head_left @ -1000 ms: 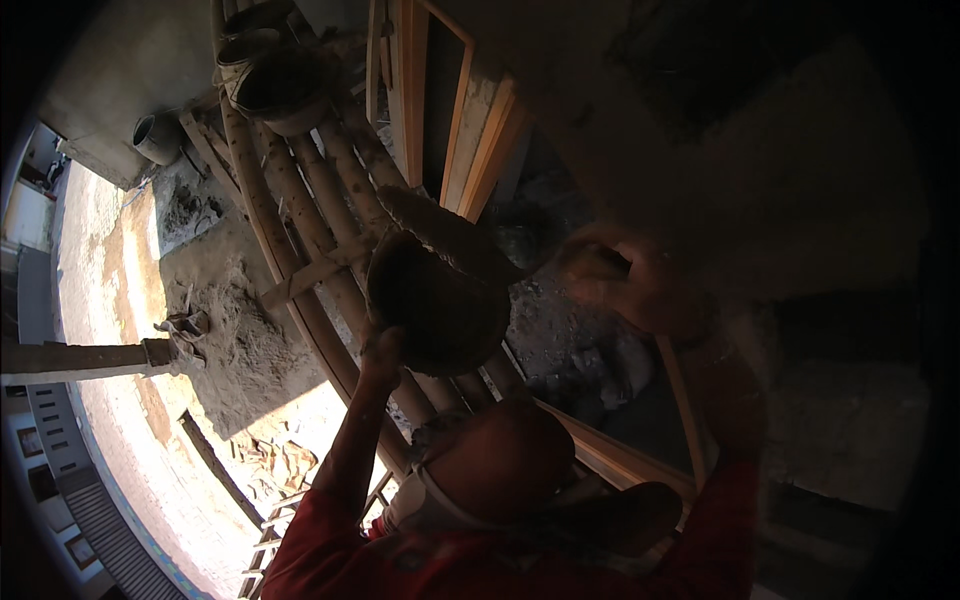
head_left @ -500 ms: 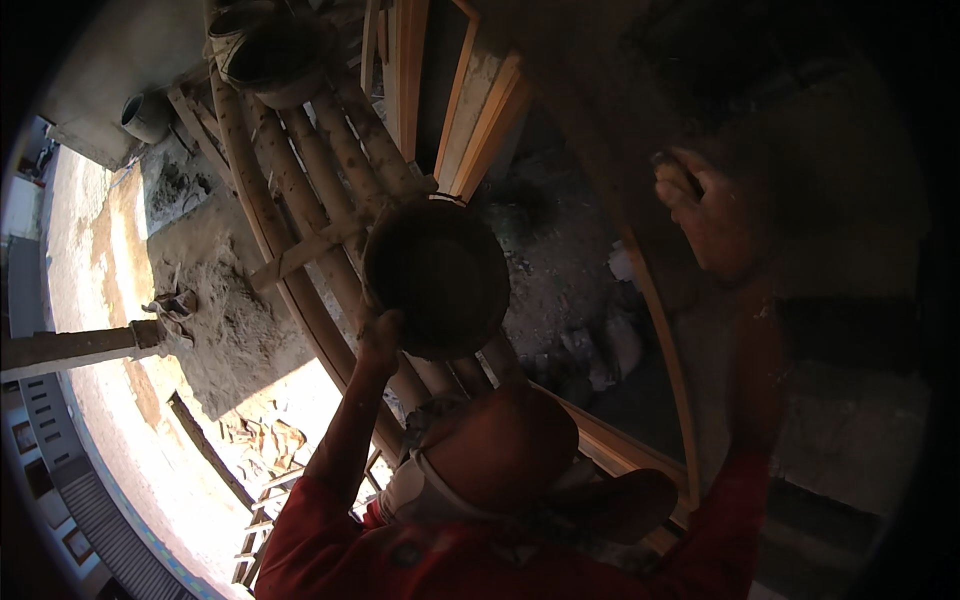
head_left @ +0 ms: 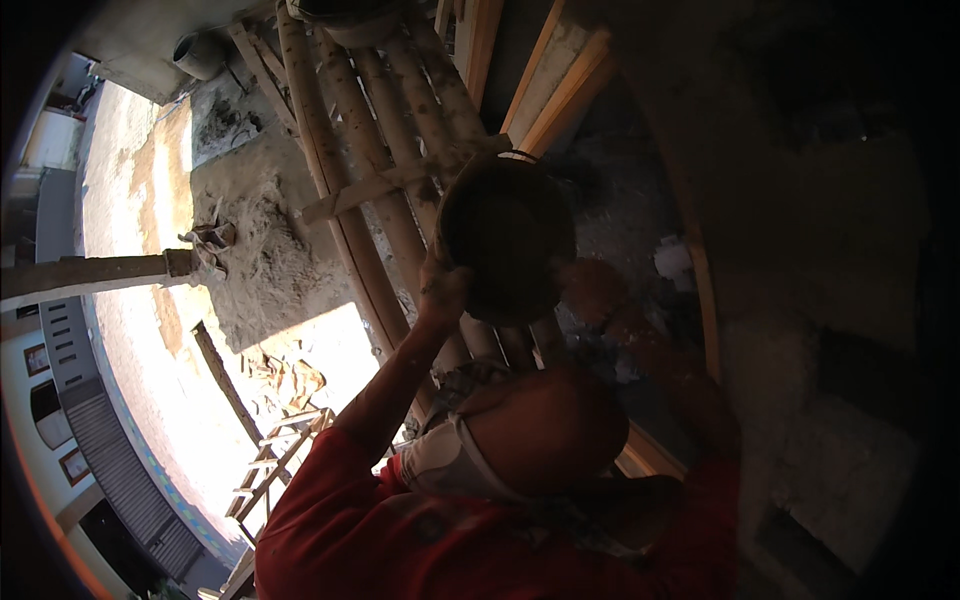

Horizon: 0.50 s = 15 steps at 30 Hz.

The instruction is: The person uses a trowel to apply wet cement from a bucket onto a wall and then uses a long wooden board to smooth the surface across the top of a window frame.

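A dark round bucket [head_left: 466,212] rests on the bamboo-pole platform in front of me, its mouth facing up. What it holds is too dark to make out. Fingers of my left hand [head_left: 446,290] are closed on its near left rim. Beside the bucket's right edge is my right hand [head_left: 594,290], curled and smeared by motion in deep shade. Whatever it grips cannot be made out. Below both hands are my bent bare knee [head_left: 560,425] and my red sleeves.
The platform of round poles [head_left: 345,225] has a wooden crosspiece [head_left: 370,190]. Another bucket [head_left: 350,25] stands at its far end. A dark plastered wall [head_left: 800,270] fills the right, beside wooden frames [head_left: 560,90]. At lower left is a wooden ladder [head_left: 275,465]; a sand heap [head_left: 265,240] lies on the ground.
My right hand has come down from the wall at right to the bucket's side. The view has shifted, so the bucket and platform appear farther right. My left hand stays on the rim.
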Motion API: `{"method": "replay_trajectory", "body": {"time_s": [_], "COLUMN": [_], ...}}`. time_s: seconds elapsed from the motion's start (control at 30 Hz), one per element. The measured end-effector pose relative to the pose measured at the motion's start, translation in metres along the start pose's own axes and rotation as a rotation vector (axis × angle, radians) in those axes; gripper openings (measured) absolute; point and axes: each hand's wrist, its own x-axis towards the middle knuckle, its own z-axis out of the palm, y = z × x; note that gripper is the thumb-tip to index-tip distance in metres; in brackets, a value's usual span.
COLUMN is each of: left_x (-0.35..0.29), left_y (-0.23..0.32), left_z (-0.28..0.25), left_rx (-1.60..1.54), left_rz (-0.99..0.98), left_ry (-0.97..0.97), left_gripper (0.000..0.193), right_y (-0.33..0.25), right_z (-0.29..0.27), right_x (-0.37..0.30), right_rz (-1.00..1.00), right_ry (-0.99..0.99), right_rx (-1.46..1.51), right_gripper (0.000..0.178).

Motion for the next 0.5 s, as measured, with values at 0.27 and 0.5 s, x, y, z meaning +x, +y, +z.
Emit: {"method": "replay_trajectory", "body": {"time_s": [0.27,0.5], "left_x": [0.0,-0.002], "left_y": [-0.019,0.001], "left_z": [-0.018,0.0], "left_rx": [0.217,0.006], "left_rz": [-0.039,-0.02], "left_ry": [-0.01,-0.071], "left_gripper": [0.054,0.051], "right_y": [0.006,-0.021], "right_z": [0.028,-0.086], "right_x": [-0.042,-0.063], "right_rz": [-0.086,0.038], "right_ry": [0.297,0.45], "right_rx": [0.487,0.396], "right_gripper": [0.039,0.041]}}
